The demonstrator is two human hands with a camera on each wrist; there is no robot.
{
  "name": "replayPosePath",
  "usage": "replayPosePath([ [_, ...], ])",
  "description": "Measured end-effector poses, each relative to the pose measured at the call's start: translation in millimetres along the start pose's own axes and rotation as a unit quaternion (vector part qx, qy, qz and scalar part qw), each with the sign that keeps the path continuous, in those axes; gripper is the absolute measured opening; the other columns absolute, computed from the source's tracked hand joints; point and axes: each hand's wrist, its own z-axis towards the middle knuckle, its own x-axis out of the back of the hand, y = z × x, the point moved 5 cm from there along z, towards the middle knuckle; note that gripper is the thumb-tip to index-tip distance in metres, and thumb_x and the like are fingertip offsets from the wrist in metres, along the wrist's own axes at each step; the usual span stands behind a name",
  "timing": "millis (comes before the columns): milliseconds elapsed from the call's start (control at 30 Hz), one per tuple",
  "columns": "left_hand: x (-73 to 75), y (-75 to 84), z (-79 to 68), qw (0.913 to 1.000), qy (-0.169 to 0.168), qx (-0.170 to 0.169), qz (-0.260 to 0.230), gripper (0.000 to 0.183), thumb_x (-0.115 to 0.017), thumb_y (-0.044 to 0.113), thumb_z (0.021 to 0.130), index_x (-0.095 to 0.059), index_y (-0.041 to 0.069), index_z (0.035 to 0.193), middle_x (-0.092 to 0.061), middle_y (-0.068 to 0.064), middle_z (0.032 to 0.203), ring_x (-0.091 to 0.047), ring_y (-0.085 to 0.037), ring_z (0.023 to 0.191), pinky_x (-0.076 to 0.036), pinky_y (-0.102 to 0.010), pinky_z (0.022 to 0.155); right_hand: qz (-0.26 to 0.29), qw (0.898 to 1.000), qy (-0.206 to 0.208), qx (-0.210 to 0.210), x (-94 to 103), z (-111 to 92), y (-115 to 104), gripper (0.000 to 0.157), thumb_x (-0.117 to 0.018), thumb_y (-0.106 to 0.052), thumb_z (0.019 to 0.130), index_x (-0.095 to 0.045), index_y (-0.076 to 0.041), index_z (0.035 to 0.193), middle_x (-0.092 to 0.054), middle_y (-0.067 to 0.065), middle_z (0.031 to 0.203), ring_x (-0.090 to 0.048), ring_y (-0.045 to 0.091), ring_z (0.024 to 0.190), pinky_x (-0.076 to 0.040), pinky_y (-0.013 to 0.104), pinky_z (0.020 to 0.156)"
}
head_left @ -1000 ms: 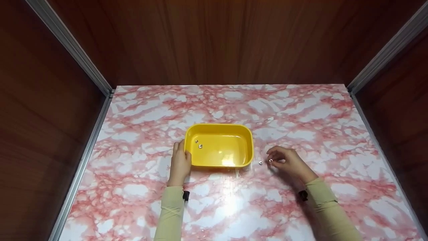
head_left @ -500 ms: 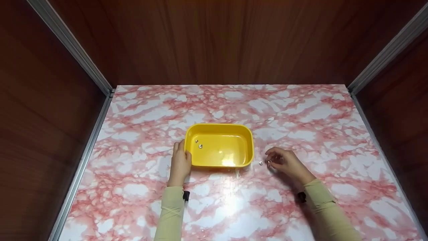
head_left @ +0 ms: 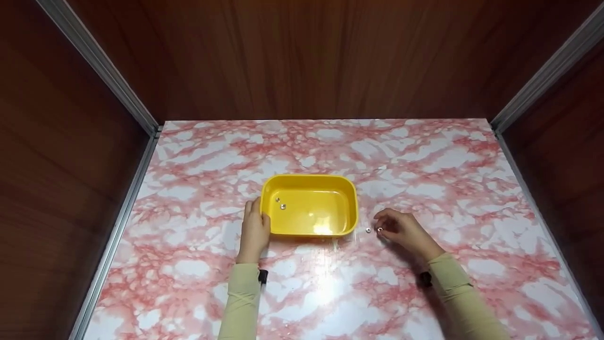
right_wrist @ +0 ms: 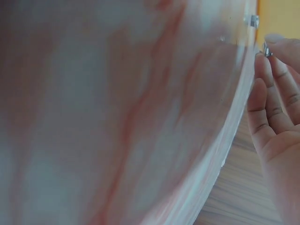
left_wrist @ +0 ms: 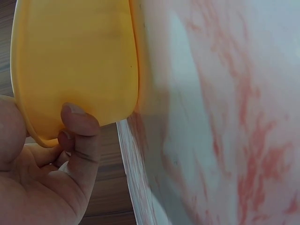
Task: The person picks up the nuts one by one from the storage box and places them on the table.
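Note:
A yellow plastic bin [head_left: 325, 212] stands on the table, with two small metal nuts [head_left: 283, 207] inside near its left wall. My left hand [head_left: 255, 233] grips the left end of the bin; in the left wrist view, its thumb [left_wrist: 79, 121] lies against the outer wall. To the right of the bin, my right hand [head_left: 409, 231] pinches another small metal nut [right_wrist: 267, 49] between thumb and fingertips, low over the table. One more metal nut [head_left: 368, 230] lies on the tabletop between that hand and the bin.
The table [head_left: 212, 156] has a red-and-white marbled top. Dark wood-grain panels [head_left: 321, 56] enclose it at the back and both sides, with metal rails [head_left: 111, 85] at the corners. Black straps [head_left: 263, 276] sit at both wrists.
My right hand has shifted slightly left and toward me, bringing the pinched nut closer to the one on the table. The left hand and bin have stayed still.

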Motion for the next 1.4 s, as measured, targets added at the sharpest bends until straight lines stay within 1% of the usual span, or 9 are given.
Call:
replayPosePath([
  [233, -0.1, -0.2, 0.8, 1.0, -0.001, 0.01, -0.002, 0.043, -0.048, -0.003, 0.092, -0.046, -0.006, 0.135, -0.045, -0.015, 0.12, -0.05, -0.026, 0.095, -0.045, -0.037, 0.091, -0.015, 0.999, 0.005, -0.028, -1.4, 1, -2, 0.029, -0.07, 0.008, 0.08, -0.062, 0.0, 0.107, -0.066, 0.012, 0.09, -0.062, 0.028, 0.083, -0.05, 0.041, 0.075],
  [333, -0.6, -0.7, 0.8, 0.9999, -0.002, 0.011, -0.005, 0.043, -0.048, -0.003, 0.092, -0.046, -0.005, 0.136, -0.045, -0.015, 0.119, -0.051, -0.026, 0.096, -0.044, -0.038, 0.093, -0.006, 1.0, 0.005, -0.03, -1.6, 2, -14, 0.028, -0.068, 0.013, 0.08, -0.061, 0.006, 0.106, -0.065, 0.019, 0.091, -0.061, 0.036, 0.084, -0.049, 0.048, 0.075],
  [433, -0.9, -1.4, 0.8, 0.9999, -0.002, 0.012, -0.006, 0.044, -0.049, -0.002, 0.093, -0.045, -0.005, 0.136, -0.045, -0.015, 0.119, -0.052, -0.025, 0.097, -0.044, -0.038, 0.094, 0.0, 0.999, -0.001, -0.035, -0.9, 3, -29, 0.027, -0.066, 0.014, 0.08, -0.06, 0.009, 0.106, -0.064, 0.023, 0.092, -0.06, 0.04, 0.086, -0.049, 0.051, 0.077],
  [567, -0.9, -1.9, 0.6, 0.9999, -0.002, 0.01, -0.007, 0.044, -0.048, -0.002, 0.093, -0.044, -0.005, 0.137, -0.045, -0.015, 0.119, -0.052, -0.026, 0.097, -0.044, -0.039, 0.094, 0.002, 0.999, -0.01, -0.046, -0.8, 3, -32, 0.027, -0.065, 0.013, 0.082, -0.059, 0.009, 0.107, -0.064, 0.023, 0.094, -0.06, 0.04, 0.088, -0.049, 0.049, 0.08],
  [767, -0.7, -1.7, -0.1, 0.9999, -0.003, 0.012, -0.01, 0.044, -0.048, -0.002, 0.093, -0.044, -0.005, 0.137, -0.045, -0.015, 0.121, -0.053, -0.026, 0.098, -0.044, -0.038, 0.094, -0.013, 0.999, -0.007, -0.037, -3.7, 3, -4, 0.029, -0.068, 0.01, 0.081, -0.061, 0.003, 0.109, -0.067, 0.015, 0.093, -0.062, 0.033, 0.087, -0.05, 0.045, 0.08],
  [867, -0.6, -1.4, -0.3, 0.9999, -0.001, 0.01, -0.009, 0.044, -0.048, -0.002, 0.093, -0.044, -0.005, 0.137, -0.045, -0.015, 0.121, -0.053, -0.026, 0.1, -0.044, -0.038, 0.095, -0.02, 0.999, -0.008, -0.034, -3.3, 2, 2, 0.029, -0.07, 0.006, 0.082, -0.062, -0.002, 0.109, -0.067, 0.009, 0.093, -0.062, 0.027, 0.087, -0.05, 0.039, 0.08],
  [1067, -0.6, -0.9, 0.1, 1.0, 0.0, 0.006, -0.005, 0.044, -0.048, -0.002, 0.093, -0.045, -0.006, 0.136, -0.045, -0.016, 0.12, -0.053, -0.026, 0.098, -0.045, -0.038, 0.094, -0.031, 0.999, -0.015, -0.03, -2.8, 2, 4, 0.029, -0.07, 0.004, 0.082, -0.063, -0.005, 0.109, -0.067, 0.006, 0.093, -0.062, 0.02, 0.086, -0.05, 0.031, 0.079],
  [1233, -0.7, -1.7, 0.2, 1.0, -0.003, 0.008, -0.003, 0.044, -0.049, -0.002, 0.093, -0.045, -0.005, 0.136, -0.045, -0.015, 0.121, -0.053, -0.027, 0.099, -0.045, -0.039, 0.094, -0.045, 0.998, -0.017, -0.027, -2.6, 3, 3, 0.027, -0.069, 0.004, 0.083, -0.064, -0.006, 0.107, -0.067, 0.005, 0.092, -0.061, 0.018, 0.085, -0.05, 0.031, 0.077],
  [1400, -0.5, -1.2, 0.1, 1.0, -0.004, 0.005, -0.006, 0.044, -0.048, -0.002, 0.093, -0.044, -0.005, 0.137, -0.045, -0.016, 0.121, -0.054, -0.027, 0.098, -0.045, -0.039, 0.093, -0.036, 0.999, -0.013, -0.029, -2.5, 3, 4, 0.025, -0.068, 0.004, 0.083, -0.064, -0.005, 0.106, -0.066, 0.006, 0.092, -0.061, 0.019, 0.085, -0.051, 0.033, 0.075],
])
